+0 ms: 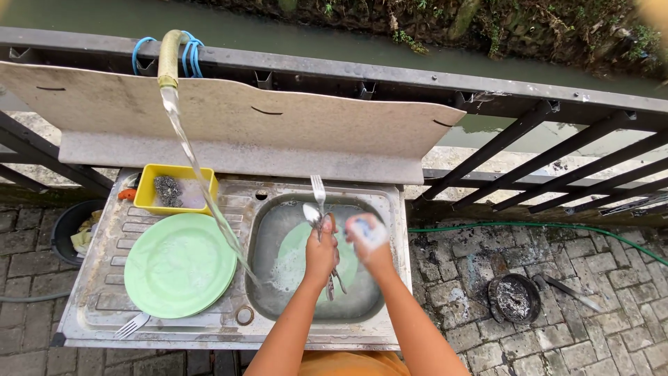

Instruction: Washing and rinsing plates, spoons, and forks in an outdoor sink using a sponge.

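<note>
Right now the left hand [321, 252] is clenching a bundle of cutlery [321, 216] over the sink basin [268, 230], grip closed around the handles, with a fork and a spoon standing up at twelve o'clock from the fist and other ends poking out below at six. The right hand [369, 240] is pressing a soapy blue-and-white sponge [370, 231] just beside the cutlery at three o'clock, its grip closed on that sponge.

Slippery is how that bundle is looking to me: suds are coating both hands, so one piece could be sliding out and dropping onto the green plate [299, 244] lying in the basin. The water stream [209, 202] is arcing from the hose [169, 59] at eleven o'clock and landing at the basin's nine o'clock edge, well apart from the cutlery, so it could be splashing over the rim rather than rinsing anything.

Foamy water is sitting in the basin around that plate. At nine o'clock, on the drainboard of the steel counter [90, 292], a stack of green plates [179, 264] is resting, wet on top. A yellow tub [149, 198] at ten o'clock is holding a grey scouring wad [167, 191]. A lone fork [132, 324] is lying at the counter's seven o'clock corner. Off at four o'clock, on the paved floor, a blackened pan [513, 298] is holding ashy residue.
</note>
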